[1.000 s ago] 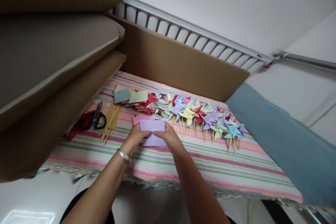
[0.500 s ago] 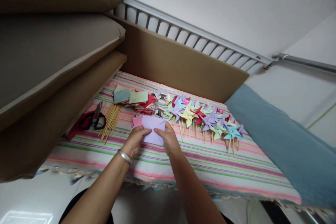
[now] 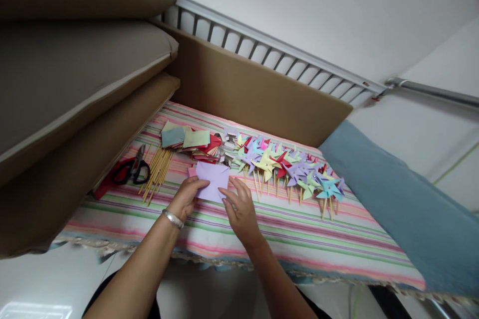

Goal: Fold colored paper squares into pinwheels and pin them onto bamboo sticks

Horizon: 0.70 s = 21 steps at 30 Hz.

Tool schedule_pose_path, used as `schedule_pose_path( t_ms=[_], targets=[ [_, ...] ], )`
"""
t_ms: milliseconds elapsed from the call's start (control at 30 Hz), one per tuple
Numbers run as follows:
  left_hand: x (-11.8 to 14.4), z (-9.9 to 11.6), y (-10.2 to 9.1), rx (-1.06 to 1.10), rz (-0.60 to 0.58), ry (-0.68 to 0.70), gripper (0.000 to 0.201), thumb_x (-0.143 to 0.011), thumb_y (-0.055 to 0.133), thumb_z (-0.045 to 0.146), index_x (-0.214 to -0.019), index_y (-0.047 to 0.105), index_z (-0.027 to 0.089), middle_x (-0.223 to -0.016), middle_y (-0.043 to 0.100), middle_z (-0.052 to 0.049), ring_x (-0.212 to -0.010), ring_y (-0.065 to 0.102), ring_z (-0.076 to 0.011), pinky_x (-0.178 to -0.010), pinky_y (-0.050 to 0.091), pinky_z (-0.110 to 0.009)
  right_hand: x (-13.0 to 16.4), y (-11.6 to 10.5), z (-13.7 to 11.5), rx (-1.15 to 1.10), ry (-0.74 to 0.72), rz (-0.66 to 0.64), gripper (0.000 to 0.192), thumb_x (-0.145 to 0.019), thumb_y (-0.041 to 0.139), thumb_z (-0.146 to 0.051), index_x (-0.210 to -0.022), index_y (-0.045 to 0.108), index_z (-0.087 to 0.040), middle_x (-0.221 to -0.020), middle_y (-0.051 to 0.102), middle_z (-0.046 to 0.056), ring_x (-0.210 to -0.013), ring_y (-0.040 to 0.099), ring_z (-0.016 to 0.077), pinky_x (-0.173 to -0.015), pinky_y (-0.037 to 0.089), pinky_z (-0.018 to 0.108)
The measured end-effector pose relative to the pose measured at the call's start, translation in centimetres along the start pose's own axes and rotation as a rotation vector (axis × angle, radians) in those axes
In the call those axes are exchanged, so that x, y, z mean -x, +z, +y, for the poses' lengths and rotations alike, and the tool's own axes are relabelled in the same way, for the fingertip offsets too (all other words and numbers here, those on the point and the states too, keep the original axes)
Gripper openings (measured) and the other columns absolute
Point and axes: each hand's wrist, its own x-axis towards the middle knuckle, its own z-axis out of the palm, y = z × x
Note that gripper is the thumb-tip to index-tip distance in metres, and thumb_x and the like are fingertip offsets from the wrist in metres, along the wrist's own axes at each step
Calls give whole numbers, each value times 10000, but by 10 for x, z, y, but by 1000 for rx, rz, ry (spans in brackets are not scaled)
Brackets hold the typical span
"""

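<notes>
My left hand [image 3: 188,195] pinches a square of purple paper [image 3: 212,178] by its left edge, thumb on top. Cuts run in from the paper's corners. At the paper's right side is my right hand [image 3: 240,209], fingers apart, its fingertips close to or touching the lower right corner. Pink paper [image 3: 192,172] peeks out behind the purple square. Stacks of coloured paper [image 3: 197,138] lie beyond my hands, with small open boxes [image 3: 226,159] beside them. Finished paper pinwheels [image 3: 295,172] on sticks are spread to the right.
Wooden sticks [image 3: 159,173] lie left of my hands, next to black-handled scissors [image 3: 132,169] on something red [image 3: 108,183]. A striped cloth [image 3: 299,244] covers the surface. Large cushions [image 3: 75,84] are stacked at left, and a brown board [image 3: 254,89] stands along the back.
My right hand has loosened from the purple paper and spread its fingers. The paper has shifted slightly left in my left hand.
</notes>
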Motion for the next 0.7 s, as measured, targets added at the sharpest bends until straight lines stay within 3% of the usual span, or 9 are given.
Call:
schedule_pose_path(
  t_ms=[400, 700],
  targets=[
    [1, 3, 3, -27, -4, -1, 223, -509, 720, 150, -723, 668, 117, -575, 671, -20, -534, 599, -142, -534, 458, -234, -2, 2, 0, -49, 6, -8, 201, -833, 498, -148, -896, 672, -225, -1342, 427, 86, -1289, 307, 250, -1020, 325, 475],
    [4, 0, 5, -120, -23, 12, 280, -478, 744, 192, -729, 663, 100, -623, 672, -31, -552, 593, -147, -549, 474, -264, -16, 6, -4, -176, 274, 36, 72, -760, 630, -238, -759, 702, -228, -1350, 449, 71, -1317, 269, 282, -1049, 260, 486]
  ],
)
